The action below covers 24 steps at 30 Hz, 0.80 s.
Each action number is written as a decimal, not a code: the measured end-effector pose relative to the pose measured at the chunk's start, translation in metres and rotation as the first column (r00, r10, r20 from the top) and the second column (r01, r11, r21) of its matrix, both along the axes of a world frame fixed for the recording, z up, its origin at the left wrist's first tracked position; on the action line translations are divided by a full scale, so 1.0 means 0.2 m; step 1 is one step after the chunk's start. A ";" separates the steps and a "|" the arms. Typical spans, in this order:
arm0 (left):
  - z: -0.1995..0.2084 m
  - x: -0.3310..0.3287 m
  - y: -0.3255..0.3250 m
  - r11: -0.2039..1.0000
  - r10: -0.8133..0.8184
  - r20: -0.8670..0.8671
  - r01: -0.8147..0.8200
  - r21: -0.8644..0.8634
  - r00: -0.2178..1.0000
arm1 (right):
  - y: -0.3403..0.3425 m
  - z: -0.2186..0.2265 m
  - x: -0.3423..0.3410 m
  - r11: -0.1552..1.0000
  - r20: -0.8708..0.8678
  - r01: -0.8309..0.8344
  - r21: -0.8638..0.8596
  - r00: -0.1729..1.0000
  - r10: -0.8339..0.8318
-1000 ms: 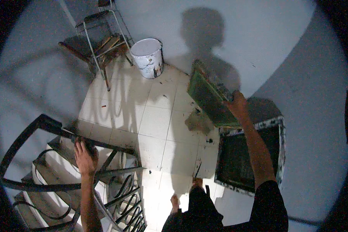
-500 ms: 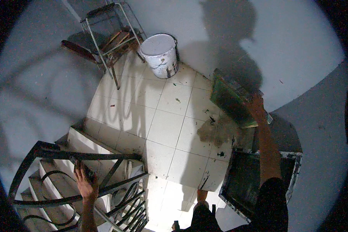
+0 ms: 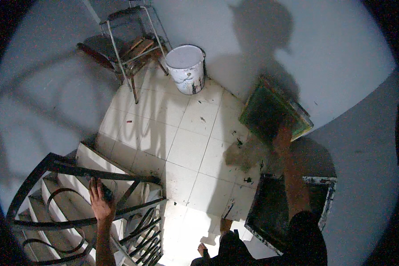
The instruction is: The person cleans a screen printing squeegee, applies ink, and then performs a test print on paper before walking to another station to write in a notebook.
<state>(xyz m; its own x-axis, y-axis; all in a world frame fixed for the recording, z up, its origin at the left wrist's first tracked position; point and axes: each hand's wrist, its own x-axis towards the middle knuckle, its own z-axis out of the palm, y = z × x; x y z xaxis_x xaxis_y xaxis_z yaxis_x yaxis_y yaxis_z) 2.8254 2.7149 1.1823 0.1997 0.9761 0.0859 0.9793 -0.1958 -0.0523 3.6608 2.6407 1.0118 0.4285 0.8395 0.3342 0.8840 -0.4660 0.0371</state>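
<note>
- Dim, bluish light is greying the wall (image 3: 341, 75) behind the white bucket (image 3: 186, 73).
- Harsh glare is washing out the floor tiles (image 3: 181, 232) well below the bucket.
- A head-shaped shadow (image 3: 264, 26) is darkening the wall right of the bucket; streaky shadows (image 3: 153, 115) are crossing the tiles below-left of it.
- Shade and blur are softening the right hand (image 3: 283, 138), below-right of the bucket.
- Grain is speckling the dark, curved rim.

The pale tiled floor (image 3: 188, 148) bears a bucket (image 3: 188, 82) and chair (image 3: 123, 65).
</note>
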 end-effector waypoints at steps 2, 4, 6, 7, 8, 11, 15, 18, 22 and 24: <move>0.00 -0.03 -0.04 1.000 -0.007 -0.008 0.008 0.024 1.000 | -0.23 -0.13 -0.37 0.995 -0.188 -0.101 -0.019 0.977 0.096; 0.07 0.11 -0.03 1.000 0.008 0.043 -0.007 -0.008 0.999 | -0.60 -0.28 -0.71 0.980 -0.362 -0.165 -0.111 0.925 0.115; 0.08 0.13 -0.04 0.994 -0.060 0.050 0.056 0.091 0.997 | -0.92 -0.42 -1.03 0.937 -0.515 -0.248 -0.247 0.852 0.090; 0.11 0.17 -0.05 0.998 -0.029 0.089 0.023 0.061 0.996 | -1.10 -0.49 -1.14 0.910 -0.567 -0.271 -0.314 0.822 0.049; 0.13 0.19 -0.06 0.997 -0.033 0.071 0.027 0.074 0.997 | -1.27 -0.57 -1.22 0.894 -0.597 -0.271 -0.358 0.802 0.005; 0.06 0.23 -0.04 0.986 -0.063 0.119 0.043 0.160 0.991 | -1.77 -0.95 -1.22 0.936 -0.539 -0.031 -0.351 0.824 -0.175; 0.10 0.18 -0.29 0.982 -0.006 0.283 -0.048 0.183 0.959 | -1.88 -0.78 -1.34 0.807 -0.664 -0.024 -0.589 0.584 -0.467; 0.03 0.34 -0.82 0.952 -0.140 0.261 0.057 0.302 0.955 | -2.04 -0.76 -1.35 0.770 -0.685 -0.048 -0.636 0.495 -0.534; -0.74 0.15 -1.74 0.963 -0.046 0.473 0.165 -0.213 0.880 | -1.99 -0.80 -1.48 0.748 -0.737 -0.184 -0.638 0.425 -0.525; -1.19 -0.13 -2.41 0.776 0.439 0.488 -0.044 -0.629 0.755 | -1.97 -0.81 -1.60 0.723 -0.751 -0.268 -0.636 0.430 -0.501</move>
